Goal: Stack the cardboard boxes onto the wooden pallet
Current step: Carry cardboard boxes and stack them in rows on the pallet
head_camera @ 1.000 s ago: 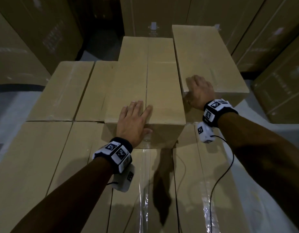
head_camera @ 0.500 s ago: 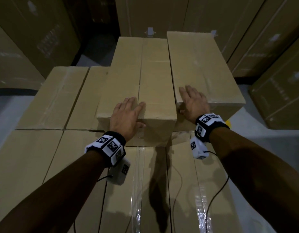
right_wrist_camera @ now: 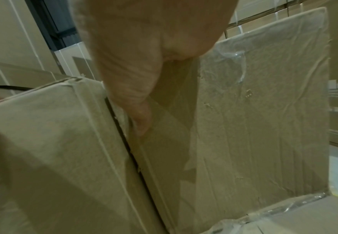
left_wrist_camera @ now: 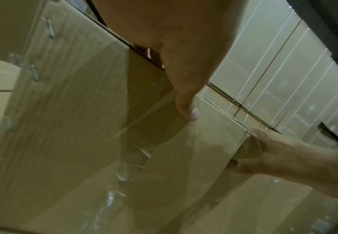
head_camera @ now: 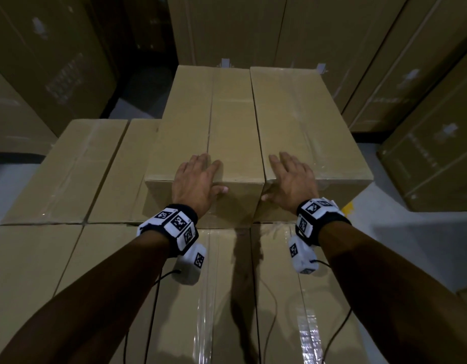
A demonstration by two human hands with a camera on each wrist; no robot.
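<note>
two hands flat on the top pair of boxes

the surface is a layer of taped cardboard boxes [head_camera: 69, 261] packed edge to edge, clear tape shining along their seams. two more boxes lie side by side on top of it: the left upper box [head_camera: 208, 132] and the right upper box [head_camera: 303, 127], their long sides touching. tall stacks of cartons [head_camera: 332, 35] wall the room in, with grey floor [head_camera: 416, 229] showing to the right. faint print marks some cartons, too dim to read. no pallet can be made out under the layer.

the left hand [head_camera: 194, 183] lies on the near edge of the left upper box, fingers straight on its top, thumb on its front face. the right hand [head_camera: 290, 182] lies likewise on the right upper box, fingers extended, thumb down at the near corner. both wrists wear bands with square black-and-white markers [head_camera: 178, 222].
</note>
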